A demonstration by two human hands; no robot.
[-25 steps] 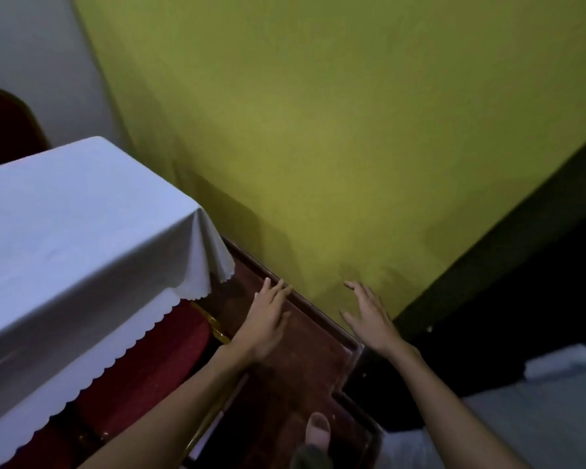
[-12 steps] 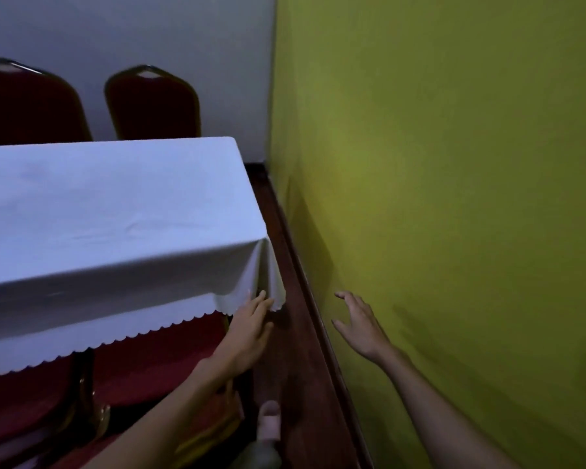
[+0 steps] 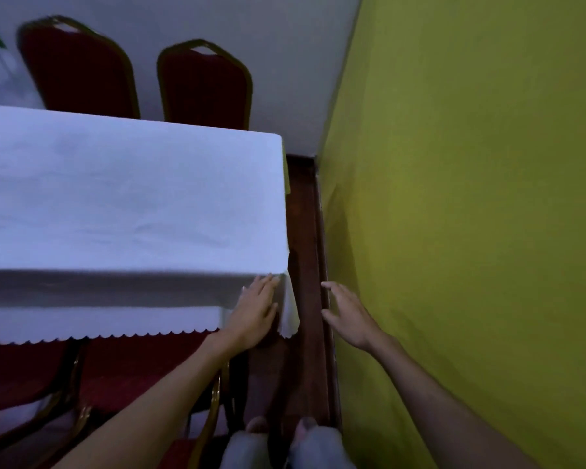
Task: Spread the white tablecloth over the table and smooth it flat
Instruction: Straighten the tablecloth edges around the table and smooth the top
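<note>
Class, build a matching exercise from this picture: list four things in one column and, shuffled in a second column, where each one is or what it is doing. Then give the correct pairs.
Column one:
1. left hand
2. right hand
3. white tablecloth
4. two red chairs

Column two:
A. behind the table, against the pale wall
B. flat on the cloth's hanging corner
C. open in the air, beside the green wall
D. draped over the table, scalloped hem hanging down

Pairs: 1-B, 2-C, 3-D, 4-A
</note>
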